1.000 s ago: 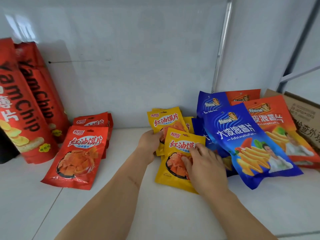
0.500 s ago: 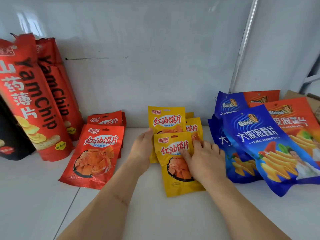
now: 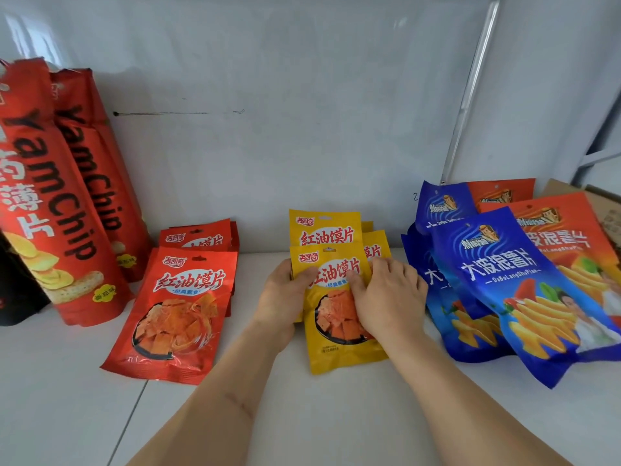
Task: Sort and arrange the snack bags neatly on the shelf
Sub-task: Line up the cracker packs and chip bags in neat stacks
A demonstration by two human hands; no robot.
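A front yellow snack bag (image 3: 339, 351) lies on the white shelf (image 3: 319, 415) at the middle, over more yellow bags (image 3: 324, 228) stacked against the back wall. My left hand (image 3: 282, 297) grips the front bag's left edge, thumb on its face. My right hand (image 3: 386, 294) lies on the bag's right side with fingers pressing its face. Small red bags (image 3: 181, 314) lie to the left in a short row. Blue chip bags (image 3: 524, 290) and orange chip bags (image 3: 568, 230) lean in a loose pile at the right.
Tall red YamChip bags (image 3: 67, 196) stand at the far left beside a black bag (image 3: 16, 297). A cardboard box (image 3: 605, 210) sits at the far right behind the orange bags. A metal shelf post (image 3: 470, 95) rises at the back right.
The front yellow bag has been slid back and straightened against the yellow stack. Both hands moved with it; the left thumb now lies on its face.
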